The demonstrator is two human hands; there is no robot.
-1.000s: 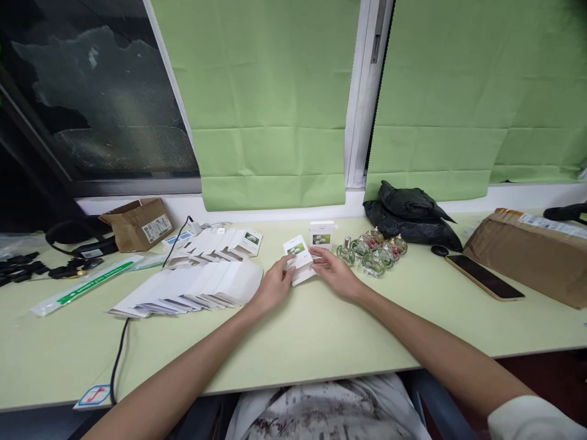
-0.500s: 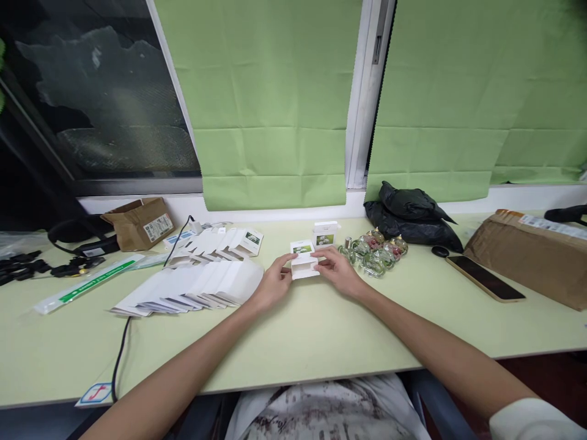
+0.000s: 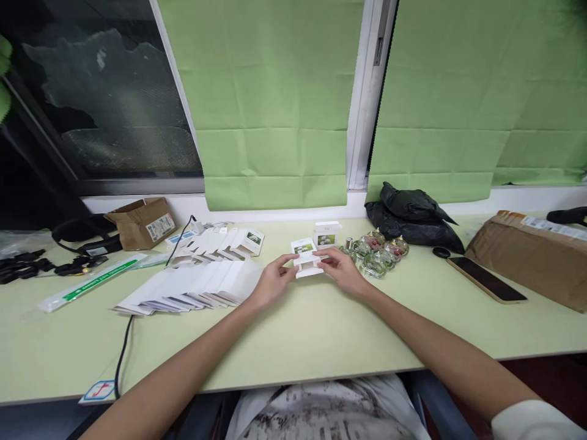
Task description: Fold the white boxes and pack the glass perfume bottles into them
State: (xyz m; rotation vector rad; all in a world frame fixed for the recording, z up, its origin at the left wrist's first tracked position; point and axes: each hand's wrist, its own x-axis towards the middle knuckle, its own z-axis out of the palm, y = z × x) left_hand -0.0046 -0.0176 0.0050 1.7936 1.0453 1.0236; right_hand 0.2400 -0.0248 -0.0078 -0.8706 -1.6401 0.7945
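Between my two hands is a small white cardboard box [image 3: 303,248] with a green picture on it, its near end open with a flap out. My left hand [image 3: 275,280] grips its left side, fingers closed. My right hand [image 3: 342,269] pinches its right side. Just behind stands another white box [image 3: 327,234] with a similar picture, upright. Right of it lie several small glass bottles [image 3: 375,264], some green-clear, some reddish with gold tops. To the left, several flattened white boxes [image 3: 192,286] lie fanned out in an overlapping row.
More white boxes [image 3: 224,243] lie behind the fanned row. A brown carton [image 3: 140,225] and a black cable [image 3: 123,354] are at left. Black plastic bags [image 3: 410,214], a phone [image 3: 486,279] and a large brown parcel [image 3: 527,260] occupy the right side.
The held box has tilted slightly, and its open near end looks shallower. Both hands keep their hold on its sides. The whole view has shifted a little.
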